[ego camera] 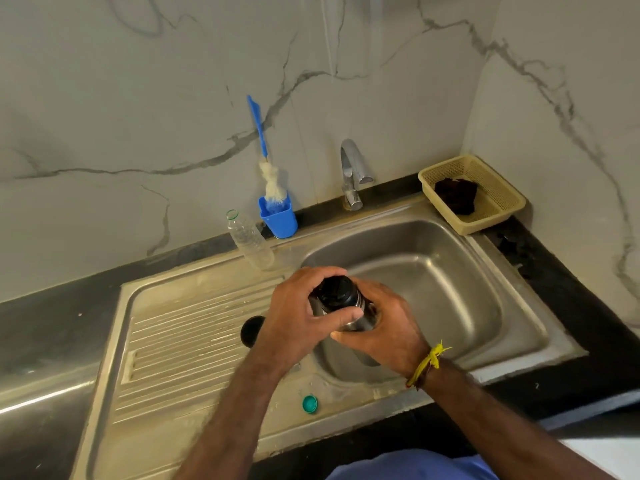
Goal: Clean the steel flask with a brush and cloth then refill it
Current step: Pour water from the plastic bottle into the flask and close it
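Steel flask with black screw stopper (341, 299) held over the stainless sink basin (450, 278). Right hand (384, 327) wraps the body; left hand (294, 317) curls fingers round the stopper. Looks like the stopper-twisting step, opening or closing unclear. Blue-handled bottle brush (265, 157) waits in the blue holder cup (278, 216); dark cloth (455, 195) in the beige basket (502, 206).

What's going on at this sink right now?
A person holds a steel flask over the stainless sink basin. The right hand grips its body while the left hand wraps around its black cap. A blue-handled bottle brush stands unused in a blue cup by the wall, a dark cloth lies in the beige basket, and the chrome tap shows no water running.
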{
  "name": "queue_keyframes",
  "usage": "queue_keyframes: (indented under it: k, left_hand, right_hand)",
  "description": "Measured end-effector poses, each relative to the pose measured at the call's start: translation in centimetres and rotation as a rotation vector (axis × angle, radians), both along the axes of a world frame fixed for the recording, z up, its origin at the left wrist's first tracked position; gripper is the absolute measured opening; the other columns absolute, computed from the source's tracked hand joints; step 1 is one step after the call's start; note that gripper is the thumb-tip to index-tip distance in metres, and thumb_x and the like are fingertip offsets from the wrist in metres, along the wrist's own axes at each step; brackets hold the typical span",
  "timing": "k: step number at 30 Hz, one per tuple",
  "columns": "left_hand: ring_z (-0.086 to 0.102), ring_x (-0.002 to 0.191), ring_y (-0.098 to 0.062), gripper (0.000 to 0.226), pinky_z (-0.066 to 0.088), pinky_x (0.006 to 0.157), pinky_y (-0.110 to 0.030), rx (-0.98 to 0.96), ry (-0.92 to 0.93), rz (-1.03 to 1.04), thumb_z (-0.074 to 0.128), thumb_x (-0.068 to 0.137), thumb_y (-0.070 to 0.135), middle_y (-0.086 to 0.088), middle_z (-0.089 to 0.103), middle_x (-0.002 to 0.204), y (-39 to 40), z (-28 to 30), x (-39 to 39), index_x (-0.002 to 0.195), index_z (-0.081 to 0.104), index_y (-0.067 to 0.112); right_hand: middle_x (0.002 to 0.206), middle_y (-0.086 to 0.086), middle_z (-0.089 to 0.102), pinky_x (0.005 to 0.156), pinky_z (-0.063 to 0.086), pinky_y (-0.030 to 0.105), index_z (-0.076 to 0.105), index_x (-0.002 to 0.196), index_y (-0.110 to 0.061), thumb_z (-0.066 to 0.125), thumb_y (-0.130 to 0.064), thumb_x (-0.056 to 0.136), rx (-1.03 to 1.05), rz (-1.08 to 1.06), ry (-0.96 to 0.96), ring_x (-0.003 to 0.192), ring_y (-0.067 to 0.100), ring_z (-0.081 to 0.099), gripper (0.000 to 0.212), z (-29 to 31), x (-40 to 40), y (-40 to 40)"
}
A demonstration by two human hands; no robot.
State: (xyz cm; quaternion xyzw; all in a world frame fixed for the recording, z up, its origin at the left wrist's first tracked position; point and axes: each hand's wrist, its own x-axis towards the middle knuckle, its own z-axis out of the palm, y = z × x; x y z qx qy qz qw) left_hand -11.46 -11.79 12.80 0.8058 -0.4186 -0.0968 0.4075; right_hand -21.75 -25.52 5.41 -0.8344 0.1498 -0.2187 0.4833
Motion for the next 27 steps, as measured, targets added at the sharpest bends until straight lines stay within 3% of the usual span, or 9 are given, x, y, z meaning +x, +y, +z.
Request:
queue_keyframes:
  k: [6, 12, 18, 21, 27]
  left_hand:
    - [0.064, 0.114, -0.006, 0.055, 0.049, 0.097, -0.02, 0.063, 0.095, -0.156, 0.091, 0.073, 0.029, 0.02, 0.07, 0.115, 0.6, 0.0, 1.3, 0.124, 0.069, 0.033]
    - [0.059, 0.126, -0.012, 0.055, 0.048, 0.105, -0.025, 0.154, 0.307, -0.41, 0.083, 0.08, 0.004, 0.011, 0.067, 0.126, 0.8, 1.4, 2.5, 0.128, 0.066, 0.024]
    - [0.055, 0.119, 0.002, 0.063, 0.047, 0.104, -0.027, 0.209, -0.045, -0.299, 0.085, 0.079, 0.018, 0.023, 0.061, 0.121, -0.3, 2.3, 1.2, 0.133, 0.063, 0.041]
    - [0.051, 0.121, 0.007, 0.063, 0.044, 0.108, -0.028, 0.225, -0.117, -0.279, 0.083, 0.08, 0.018, 0.025, 0.059, 0.125, -0.4, 2.6, 1.0, 0.133, 0.06, 0.043]
    - [0.045, 0.132, 0.001, 0.063, 0.036, 0.111, -0.026, 0.358, -0.176, -0.571, 0.074, 0.083, 0.006, 0.024, 0.053, 0.138, -0.4, 3.9, 2.4, 0.13, 0.057, 0.045]
  right_hand:
    - [0.109, -0.02, 0.066, 0.084, 0.055, 0.035, 0.06, 0.129, -0.039, 0.088, -0.045, 0.058, -0.041, 0.101, 0.067, 0.101, 0.002, 0.062, 0.076, 0.8, -0.6, -1.1]
    - [0.11, -0.013, 0.071, 0.088, 0.058, 0.036, 0.068, 0.117, -0.03, 0.093, -0.038, 0.056, 0.093, 0.241, 0.144, 0.102, 0.009, 0.068, 0.066, 1.1, -1.1, -2.5]
    - [0.102, -0.016, 0.072, 0.08, 0.057, 0.035, 0.064, 0.117, -0.034, 0.084, -0.046, 0.057, -0.007, 0.039, 0.081, 0.091, 0.005, 0.068, 0.064, 1.5, -0.7, -0.9]
    - [0.104, -0.017, 0.069, 0.08, 0.056, 0.031, 0.063, 0.117, -0.037, 0.079, -0.048, 0.056, -0.13, -0.073, 0.083, 0.092, 0.005, 0.066, 0.065, 2.0, -0.7, -0.6]
    - [0.106, -0.013, 0.072, 0.086, 0.056, 0.034, 0.067, 0.115, -0.029, 0.088, -0.046, 0.053, -0.08, 0.254, 0.2, 0.095, 0.006, 0.068, 0.068, 3.2, -0.8, -3.5]
